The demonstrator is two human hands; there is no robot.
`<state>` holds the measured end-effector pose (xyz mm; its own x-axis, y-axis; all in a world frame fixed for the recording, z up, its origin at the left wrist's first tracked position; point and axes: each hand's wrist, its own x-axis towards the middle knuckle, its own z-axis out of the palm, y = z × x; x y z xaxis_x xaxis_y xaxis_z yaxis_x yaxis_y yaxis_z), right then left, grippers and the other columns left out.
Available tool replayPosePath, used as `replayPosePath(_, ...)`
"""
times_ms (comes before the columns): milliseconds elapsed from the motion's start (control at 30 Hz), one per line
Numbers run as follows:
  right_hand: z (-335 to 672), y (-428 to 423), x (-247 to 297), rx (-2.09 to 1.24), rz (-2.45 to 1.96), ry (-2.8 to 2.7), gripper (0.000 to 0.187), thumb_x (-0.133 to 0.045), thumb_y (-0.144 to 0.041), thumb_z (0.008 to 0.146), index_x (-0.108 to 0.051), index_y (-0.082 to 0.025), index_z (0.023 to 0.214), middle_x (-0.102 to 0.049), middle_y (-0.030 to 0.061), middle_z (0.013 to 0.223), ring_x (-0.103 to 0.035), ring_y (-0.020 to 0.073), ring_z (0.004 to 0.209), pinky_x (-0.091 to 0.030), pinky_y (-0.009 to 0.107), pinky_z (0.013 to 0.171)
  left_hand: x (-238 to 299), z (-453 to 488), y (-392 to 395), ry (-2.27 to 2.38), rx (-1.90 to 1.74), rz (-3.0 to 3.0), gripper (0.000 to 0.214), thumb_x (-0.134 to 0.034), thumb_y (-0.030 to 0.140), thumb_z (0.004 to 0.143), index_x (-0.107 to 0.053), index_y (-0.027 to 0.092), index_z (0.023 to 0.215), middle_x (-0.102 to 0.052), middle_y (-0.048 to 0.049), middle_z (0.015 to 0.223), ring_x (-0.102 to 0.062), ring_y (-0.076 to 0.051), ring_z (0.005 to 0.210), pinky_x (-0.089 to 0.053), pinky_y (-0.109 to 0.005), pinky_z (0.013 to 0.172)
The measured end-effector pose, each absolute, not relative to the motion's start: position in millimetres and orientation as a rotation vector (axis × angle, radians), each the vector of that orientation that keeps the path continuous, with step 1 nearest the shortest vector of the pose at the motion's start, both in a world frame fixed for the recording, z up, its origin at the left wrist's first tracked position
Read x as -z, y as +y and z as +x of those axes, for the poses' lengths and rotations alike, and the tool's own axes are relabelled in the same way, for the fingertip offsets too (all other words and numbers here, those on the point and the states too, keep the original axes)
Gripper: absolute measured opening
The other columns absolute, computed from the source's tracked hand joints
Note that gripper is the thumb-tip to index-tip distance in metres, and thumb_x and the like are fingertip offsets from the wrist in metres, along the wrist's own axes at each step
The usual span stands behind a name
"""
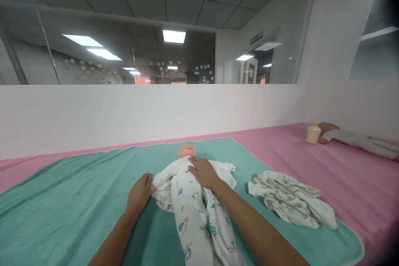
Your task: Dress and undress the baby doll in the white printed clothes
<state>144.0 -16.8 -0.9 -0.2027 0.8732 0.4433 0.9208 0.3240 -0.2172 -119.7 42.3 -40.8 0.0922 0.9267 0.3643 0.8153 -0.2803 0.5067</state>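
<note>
A baby doll (pixel 186 151) in a white printed sleepsuit (pixel 196 212) lies on its back on a teal towel (pixel 77 199). My right hand (pixel 204 172) rests flat on the doll's chest, fingers stretched out. My left hand (pixel 141 193) is closed on the sleepsuit's sleeve at the doll's left side, pinching the white cloth.
A crumpled white garment (pixel 291 201) lies on the towel's right part. The towel covers a pink mattress (pixel 311 158). At the far right lies a second doll (pixel 358 141) with a cream bottle (pixel 312 134) beside it. A white wall runs behind.
</note>
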Motion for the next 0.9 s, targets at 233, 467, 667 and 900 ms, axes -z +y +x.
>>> replayPosePath(233,247.9,-20.4,60.2,0.056,-1.785,-1.847,0.044,-0.039,-0.033,0.087,-0.04,-0.026,0.13,-0.039,0.0024,0.137,-0.03,0.0185,0.127,-0.017,0.035,0.105,35.2,-94.7,31.9,1.791,-0.863,2.527,0.041,-0.026,0.037,0.086,-0.055,0.018,0.107,-0.059,-0.0069,0.113,-0.052,-0.023,0.106,-0.04,-0.032,0.089)
replayPosePath(467,280.4,-5.2,57.5,-0.024,-2.071,-1.298,0.035,-0.036,-0.04,0.087,-0.055,-0.018,0.108,-0.057,0.0113,0.11,-0.047,0.0242,0.107,-0.033,0.036,0.09,-10.1,-3.5,12.1,1.858,-1.015,2.329,0.043,-0.03,0.04,0.083,-0.054,0.017,0.111,-0.056,-0.0073,0.117,-0.053,-0.023,0.104,-0.043,-0.033,0.087)
replayPosePath(667,306.0,-5.1,62.7,-0.159,-2.197,-1.051,0.039,-0.033,-0.049,0.086,-0.051,-0.016,0.096,-0.057,0.0133,0.095,-0.055,0.026,0.085,-0.039,0.035,0.066,-29.9,108.5,26.0,1.634,-0.109,2.849,0.031,-0.038,0.032,0.079,-0.06,0.019,0.096,-0.06,-0.0088,0.111,-0.052,-0.025,0.105,-0.039,-0.039,0.088)
replayPosePath(900,311.4,-4.4,64.9,-0.205,-2.083,-0.958,0.008,-0.045,-0.028,0.081,-0.048,-0.021,0.082,-0.054,0.0008,0.062,-0.05,0.0159,0.059,-0.03,0.024,0.056,-31.9,120.9,51.4,1.625,0.234,2.799,0.066,-0.054,0.043,0.066,-0.042,0.023,0.128,-0.049,-0.014,0.127,-0.048,-0.034,0.112,-0.038,-0.05,0.087)
